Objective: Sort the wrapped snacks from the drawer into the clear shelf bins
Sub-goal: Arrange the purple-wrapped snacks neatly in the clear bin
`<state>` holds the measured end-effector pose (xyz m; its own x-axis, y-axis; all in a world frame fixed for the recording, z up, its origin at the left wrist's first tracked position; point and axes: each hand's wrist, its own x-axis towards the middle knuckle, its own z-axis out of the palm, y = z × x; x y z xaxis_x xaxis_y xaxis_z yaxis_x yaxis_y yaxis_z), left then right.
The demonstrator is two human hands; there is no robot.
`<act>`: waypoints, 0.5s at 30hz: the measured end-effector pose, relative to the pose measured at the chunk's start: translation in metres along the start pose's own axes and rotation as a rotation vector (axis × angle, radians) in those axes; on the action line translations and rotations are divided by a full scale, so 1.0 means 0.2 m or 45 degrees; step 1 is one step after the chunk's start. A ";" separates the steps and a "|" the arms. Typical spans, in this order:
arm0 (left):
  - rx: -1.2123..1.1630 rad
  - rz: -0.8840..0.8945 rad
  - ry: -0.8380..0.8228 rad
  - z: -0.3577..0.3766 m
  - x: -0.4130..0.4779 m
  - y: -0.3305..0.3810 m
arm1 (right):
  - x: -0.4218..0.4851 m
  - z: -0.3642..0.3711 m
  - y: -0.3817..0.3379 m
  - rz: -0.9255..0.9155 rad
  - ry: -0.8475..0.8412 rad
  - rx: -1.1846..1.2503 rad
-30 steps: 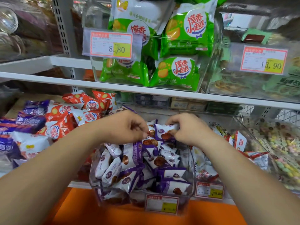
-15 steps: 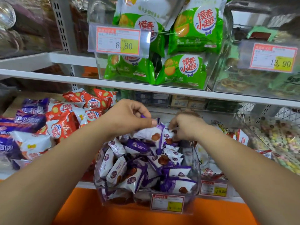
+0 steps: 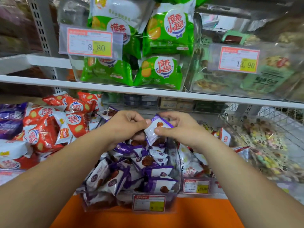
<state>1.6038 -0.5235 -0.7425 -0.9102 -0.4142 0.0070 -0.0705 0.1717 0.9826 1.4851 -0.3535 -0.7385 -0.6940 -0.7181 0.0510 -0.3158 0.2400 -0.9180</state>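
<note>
A clear shelf bin [image 3: 178, 163] on the lower shelf is full of small white-and-purple wrapped snacks [image 3: 148, 162]. Above its back half, both hands hold one such snack packet [image 3: 154, 129] between them. My left hand [image 3: 125, 125] pinches the packet's upper left corner with thumb and curled fingers. My right hand [image 3: 177, 127] pinches its right side and lower edge. The packet hangs tilted just over the pile. The drawer is not in view.
Red-and-white snack bags [image 3: 54, 122] are heaped left of the bin, purple bags [image 3: 11, 120] further left. Another clear bin [image 3: 195, 162] stands to the right, then one with coloured candy [image 3: 266, 145]. The upper shelf [image 3: 148, 92] carries green packets [image 3: 162, 38] close overhead.
Both hands have risen a little out of the pile. They now hold a single packet between them, where earlier they were moving packets around in the bin.
</note>
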 end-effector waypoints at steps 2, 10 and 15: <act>0.322 0.139 0.136 0.01 0.00 0.01 | 0.01 0.02 0.01 0.032 0.121 -0.084; 0.504 0.299 -0.020 -0.03 -0.07 0.02 | -0.03 0.04 -0.09 0.192 0.084 0.048; 0.369 0.180 -0.005 -0.10 -0.05 -0.03 | -0.03 -0.02 -0.09 0.087 -0.022 -0.127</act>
<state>1.6222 -0.5389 -0.7437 -0.9208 -0.3646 0.1386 -0.0558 0.4747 0.8784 1.4930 -0.3504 -0.7210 -0.7051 -0.7089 -0.0176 -0.3315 0.3515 -0.8755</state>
